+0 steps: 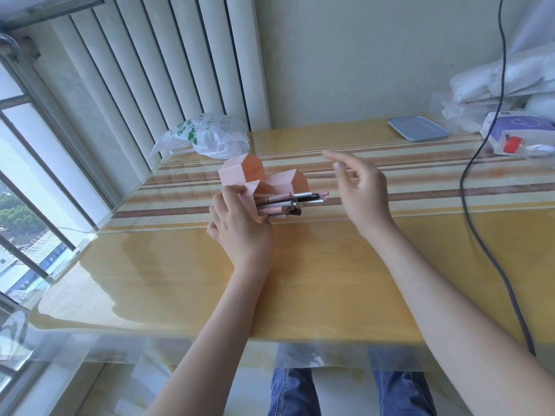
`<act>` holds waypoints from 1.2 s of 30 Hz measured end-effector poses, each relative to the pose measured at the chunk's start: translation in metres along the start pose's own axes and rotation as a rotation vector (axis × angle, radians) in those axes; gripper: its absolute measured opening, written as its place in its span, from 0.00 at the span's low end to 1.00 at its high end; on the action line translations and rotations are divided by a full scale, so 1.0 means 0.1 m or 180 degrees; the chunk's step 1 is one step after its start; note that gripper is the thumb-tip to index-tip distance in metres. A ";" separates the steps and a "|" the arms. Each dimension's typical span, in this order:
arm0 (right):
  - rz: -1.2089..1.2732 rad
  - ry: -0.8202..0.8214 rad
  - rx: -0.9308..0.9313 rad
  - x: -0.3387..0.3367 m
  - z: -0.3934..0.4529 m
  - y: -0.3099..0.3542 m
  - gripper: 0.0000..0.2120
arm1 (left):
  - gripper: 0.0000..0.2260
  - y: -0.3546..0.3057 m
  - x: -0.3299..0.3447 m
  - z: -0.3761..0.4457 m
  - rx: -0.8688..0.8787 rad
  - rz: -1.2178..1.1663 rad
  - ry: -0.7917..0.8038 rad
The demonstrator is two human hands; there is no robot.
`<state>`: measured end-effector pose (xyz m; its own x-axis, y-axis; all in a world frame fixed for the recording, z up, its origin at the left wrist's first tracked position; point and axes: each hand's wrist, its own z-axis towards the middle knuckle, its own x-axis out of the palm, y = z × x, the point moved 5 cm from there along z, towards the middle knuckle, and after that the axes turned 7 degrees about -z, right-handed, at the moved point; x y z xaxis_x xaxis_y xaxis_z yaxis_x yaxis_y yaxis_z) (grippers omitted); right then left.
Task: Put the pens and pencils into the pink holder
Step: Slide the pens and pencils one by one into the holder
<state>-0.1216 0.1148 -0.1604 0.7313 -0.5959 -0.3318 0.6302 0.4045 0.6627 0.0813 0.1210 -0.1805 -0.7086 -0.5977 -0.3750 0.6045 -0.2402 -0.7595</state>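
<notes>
Nearest, bare yellow bench (pixel 300 280) under a clear cover. Farther in, left hand (pixel 240 226) clamped around the pink holder (pixel 258 183), which looks tipped on its side, mouths facing right. Pens and pencils (pixel 289 202) bunched in one compartment, ends poking out rightward. Right hand (pixel 362 187) just beyond them, grip apart, empty, blurred. Holder probably light and stiff, prone to sliding on the slick cover; best braced by its walls. Pens thin, smooth, likely to roll out; best pinched mid-barrel. Beyond: plastic bag (pixel 210 136), blue tray (pixel 417 127), dangling cable (pixel 480 145), none in the way.
</notes>
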 end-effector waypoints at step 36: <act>-0.2518 0.1086 0.0558 0.32 0.21 -0.70 0.11 | 0.24 -0.02 0.04 0.03 0.0122 0.0076 -0.0030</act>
<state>-0.1483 0.0529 -0.2034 0.1529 -0.4053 -0.9013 0.9565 -0.1684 0.2380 0.0786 0.1169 -0.1786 -0.6906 -0.6106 -0.3876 0.6348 -0.2549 -0.7294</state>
